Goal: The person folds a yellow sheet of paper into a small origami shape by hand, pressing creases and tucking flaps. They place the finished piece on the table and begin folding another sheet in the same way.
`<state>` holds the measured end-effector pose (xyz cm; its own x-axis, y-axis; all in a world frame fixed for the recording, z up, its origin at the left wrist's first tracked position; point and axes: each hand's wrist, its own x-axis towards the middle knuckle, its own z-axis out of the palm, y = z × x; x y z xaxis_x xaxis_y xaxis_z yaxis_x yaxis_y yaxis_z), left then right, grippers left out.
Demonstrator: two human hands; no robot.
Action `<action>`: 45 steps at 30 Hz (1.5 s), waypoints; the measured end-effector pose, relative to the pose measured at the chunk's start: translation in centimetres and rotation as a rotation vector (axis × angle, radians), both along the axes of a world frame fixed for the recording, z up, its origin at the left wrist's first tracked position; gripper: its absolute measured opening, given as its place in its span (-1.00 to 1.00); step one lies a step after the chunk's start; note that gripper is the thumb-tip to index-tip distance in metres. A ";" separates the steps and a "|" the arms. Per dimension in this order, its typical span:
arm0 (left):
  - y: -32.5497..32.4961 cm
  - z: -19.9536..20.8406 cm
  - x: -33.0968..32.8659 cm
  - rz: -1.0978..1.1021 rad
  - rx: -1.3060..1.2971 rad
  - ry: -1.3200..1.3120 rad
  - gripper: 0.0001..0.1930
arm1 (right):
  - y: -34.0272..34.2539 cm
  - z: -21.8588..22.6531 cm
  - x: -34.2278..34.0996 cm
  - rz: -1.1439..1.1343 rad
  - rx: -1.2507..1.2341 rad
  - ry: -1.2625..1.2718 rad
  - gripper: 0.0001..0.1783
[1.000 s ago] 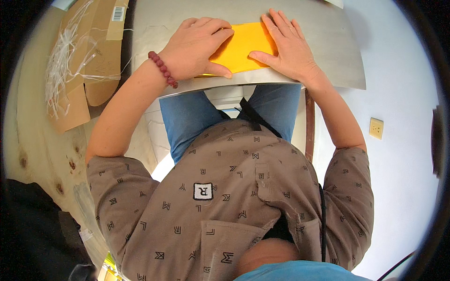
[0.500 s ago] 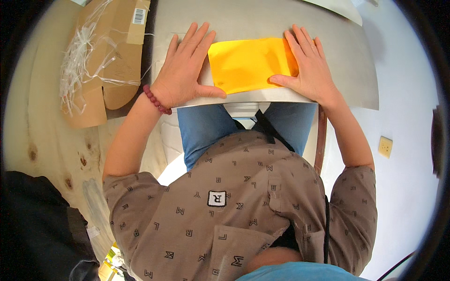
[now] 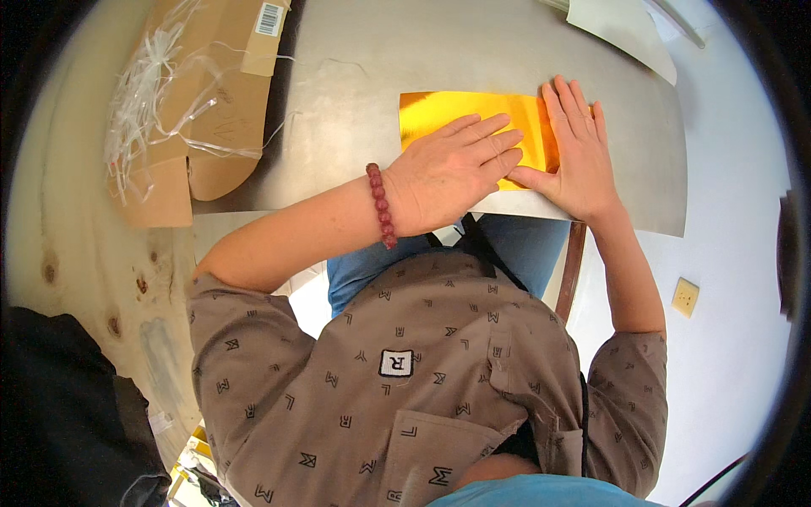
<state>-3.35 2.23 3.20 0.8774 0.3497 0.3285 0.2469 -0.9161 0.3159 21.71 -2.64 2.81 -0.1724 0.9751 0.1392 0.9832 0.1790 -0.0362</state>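
A shiny gold sheet (image 3: 439,112), rectangular, lies flat on the grey metal tabletop (image 3: 355,135) close to its front edge. My left hand (image 3: 460,169) rests across the middle and near part of the sheet, its fingers stretched out and pointing right. Part of the sheet is hidden beneath it. At the sheet's right end, my right hand (image 3: 581,156) lies flat with fingers pointing away and the thumb reaching left over the near corner. The fingertips of my left hand come close to that thumb. A dark red bead bracelet (image 3: 382,205) circles my left wrist.
To the left sits a brown cardboard box (image 3: 224,127) with a tangle of clear plastic strips (image 3: 156,84) over it; loose strips trail onto the tabletop. A pale sheet (image 3: 625,34) is at the far right edge. Dark cloth (image 3: 68,414) lies at lower left.
My left hand has moved right, from beside the sheet's left edge onto its middle. My right hand still rests at the right end. The whole view has shifted slightly.
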 end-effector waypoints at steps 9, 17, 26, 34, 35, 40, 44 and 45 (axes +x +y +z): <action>-0.3 0.6 -3.9 0.135 -0.177 0.117 -0.30 | 0.0 0.6 -0.2 0.001 -0.061 0.001 0.39; -0.4 1.6 -6.0 0.231 -0.267 0.137 -0.37 | 0.2 0.7 0.1 0.045 -0.083 0.004 0.45; 0.7 1.9 -7.4 0.223 -0.297 0.132 -0.36 | 0.1 0.5 0.4 0.076 -0.059 0.011 0.39; 0.8 1.0 -7.1 0.252 -0.061 0.089 -0.40 | -1.4 1.3 -0.6 0.129 0.102 0.059 0.21; 0.7 0.9 -7.1 0.256 -0.050 0.076 -0.41 | -2.1 1.9 -1.6 0.175 0.155 0.091 0.19; 0.6 0.6 -6.9 0.265 0.009 0.092 -0.40 | -7.2 1.7 -10.1 0.369 -0.179 0.409 0.12; 0.7 0.7 -7.1 0.248 0.010 0.114 -0.40 | -8.2 0.7 -10.0 0.274 -0.123 0.354 0.03; 0.8 0.8 -7.2 0.247 0.008 0.124 -0.40 | -8.5 0.7 -9.5 0.237 -0.115 0.335 0.02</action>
<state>-10.52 3.08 3.97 0.7996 0.5559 0.2273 0.4995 -0.8257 0.2623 12.23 -11.17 3.56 -0.3576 0.9264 0.1178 0.8460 0.3747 -0.3794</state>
